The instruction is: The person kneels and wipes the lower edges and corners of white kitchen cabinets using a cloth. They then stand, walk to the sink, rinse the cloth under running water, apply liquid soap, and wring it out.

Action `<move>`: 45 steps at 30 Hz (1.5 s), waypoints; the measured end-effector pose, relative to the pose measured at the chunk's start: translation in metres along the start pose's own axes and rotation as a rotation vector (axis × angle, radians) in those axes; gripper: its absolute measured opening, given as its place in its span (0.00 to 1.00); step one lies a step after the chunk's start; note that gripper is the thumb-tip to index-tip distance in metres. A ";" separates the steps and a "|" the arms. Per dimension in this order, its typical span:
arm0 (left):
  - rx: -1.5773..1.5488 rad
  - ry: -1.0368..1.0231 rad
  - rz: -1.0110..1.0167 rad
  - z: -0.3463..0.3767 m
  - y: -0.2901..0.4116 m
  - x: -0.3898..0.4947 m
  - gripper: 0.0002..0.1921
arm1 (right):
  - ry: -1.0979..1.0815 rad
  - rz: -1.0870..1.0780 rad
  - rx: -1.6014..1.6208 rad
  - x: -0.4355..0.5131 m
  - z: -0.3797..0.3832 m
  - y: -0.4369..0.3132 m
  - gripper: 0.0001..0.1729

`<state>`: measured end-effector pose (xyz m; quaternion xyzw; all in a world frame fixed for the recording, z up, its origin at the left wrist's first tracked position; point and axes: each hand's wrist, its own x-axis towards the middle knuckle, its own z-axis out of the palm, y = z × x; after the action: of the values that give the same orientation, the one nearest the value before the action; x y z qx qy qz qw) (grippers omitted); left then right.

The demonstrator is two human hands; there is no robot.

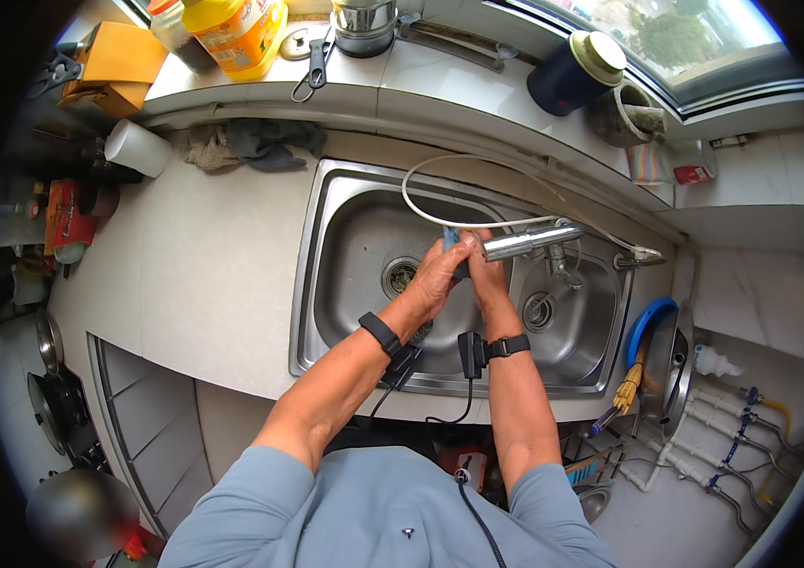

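Observation:
Both hands meet over the large left basin of a stainless steel double sink (352, 234), just left of the chrome faucet (533, 242). Between them is a bunched grey-blue cloth (451, 237), mostly covered by the fingers. My left hand (437, 275) grips it from the left, thumb on top. My right hand (485, 271) closes on it from the other side, partly hidden by the faucet spout. Below my left hand, a drain strainer (398, 278) holds green scraps. Any water flow from the spout cannot be made out.
A white hose (409, 195) loops behind the faucet. Dark rags (270, 145) lie at the counter's back. On the sill stand a yellow jug (238, 35), a dark blue flask (572, 74) and a stone mortar (618, 117). Cables hang from both wrist straps. A blue basin (647, 326) leans at right.

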<state>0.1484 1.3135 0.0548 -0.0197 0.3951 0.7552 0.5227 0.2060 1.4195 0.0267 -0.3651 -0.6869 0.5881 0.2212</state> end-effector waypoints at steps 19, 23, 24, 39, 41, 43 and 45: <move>0.033 0.083 0.109 -0.009 -0.014 0.019 0.25 | 0.026 0.325 0.507 -0.019 0.012 -0.013 0.20; 0.180 0.243 0.055 -0.015 -0.007 0.023 0.22 | 0.097 0.291 0.367 -0.024 0.022 -0.010 0.15; 0.341 0.271 0.041 -0.016 -0.006 0.021 0.25 | 0.112 0.291 0.344 -0.024 0.024 -0.010 0.13; -0.260 0.347 -0.094 -0.031 -0.006 0.035 0.13 | -0.095 -0.043 -0.055 -0.027 0.025 -0.015 0.22; -0.047 0.285 0.019 -0.026 -0.009 0.023 0.18 | -0.006 0.182 0.133 -0.025 0.023 -0.014 0.19; 0.221 0.230 0.163 -0.018 -0.012 0.012 0.22 | 0.058 0.341 0.219 -0.021 0.022 -0.011 0.19; 0.291 0.211 0.211 -0.014 -0.010 0.007 0.24 | 0.062 0.465 0.357 -0.019 0.021 -0.009 0.20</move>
<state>0.1482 1.3119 0.0364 0.0187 0.5526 0.7343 0.3938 0.2005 1.3905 0.0338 -0.4860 -0.4635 0.7230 0.1620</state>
